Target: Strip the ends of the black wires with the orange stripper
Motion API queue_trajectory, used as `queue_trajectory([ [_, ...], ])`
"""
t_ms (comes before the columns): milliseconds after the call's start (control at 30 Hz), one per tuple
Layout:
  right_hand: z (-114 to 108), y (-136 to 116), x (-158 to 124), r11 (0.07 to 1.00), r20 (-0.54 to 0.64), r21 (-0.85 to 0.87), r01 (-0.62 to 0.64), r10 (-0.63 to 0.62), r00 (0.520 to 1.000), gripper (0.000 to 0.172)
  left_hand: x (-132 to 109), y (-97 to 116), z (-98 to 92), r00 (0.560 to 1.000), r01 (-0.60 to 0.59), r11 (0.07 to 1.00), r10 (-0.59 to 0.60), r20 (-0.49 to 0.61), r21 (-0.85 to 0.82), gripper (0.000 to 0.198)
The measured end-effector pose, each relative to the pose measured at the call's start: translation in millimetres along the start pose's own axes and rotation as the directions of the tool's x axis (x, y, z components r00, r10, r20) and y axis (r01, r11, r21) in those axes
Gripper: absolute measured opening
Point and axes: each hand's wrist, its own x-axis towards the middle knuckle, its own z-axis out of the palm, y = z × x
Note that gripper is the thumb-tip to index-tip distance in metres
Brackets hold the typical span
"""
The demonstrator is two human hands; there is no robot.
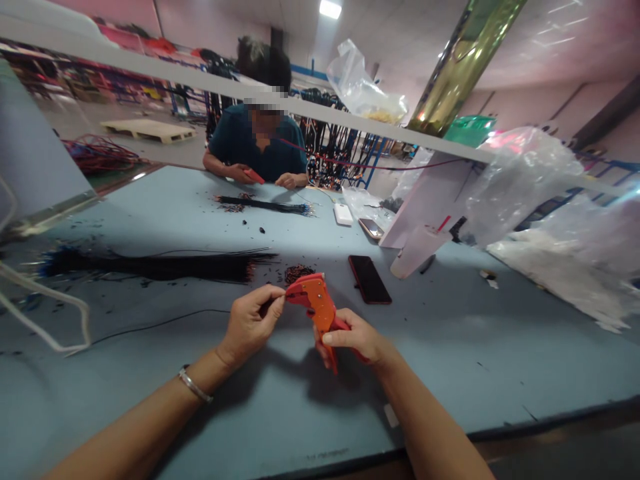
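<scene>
My right hand (350, 337) is wrapped round the handles of a red and orange wire stripper (314, 297), its head turned up and to the left. Thumb and fingers of my left hand (254, 317) pinch a thin black wire (165, 320) right at the tool's jaws. The wire trails off to the left across the blue-grey table (280, 420). How far its end sits inside the jaws is hidden. Just behind the tool lies a small heap of black and copper-coloured scraps (299, 273). A long bundle of black wires (165, 266) lies to the left.
A dark phone (370, 279) lies right of the tool, near a white cup (418, 250). Across the table sits a co-worker (257, 143) holding a red tool, behind another wire bundle (267, 203). Plastic bags (565, 267) fill the right side. A white cable (83, 320) loops at left.
</scene>
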Motion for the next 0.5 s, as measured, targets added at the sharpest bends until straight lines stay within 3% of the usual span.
queue_trajectory([
  [500,1.4,3.3,2.2,1.000,-0.013,0.020,0.001,-0.001,1.000,0.028,-0.6,-0.9,-0.2,1.000,0.024,0.999,-0.024,0.004,0.042,0.020],
])
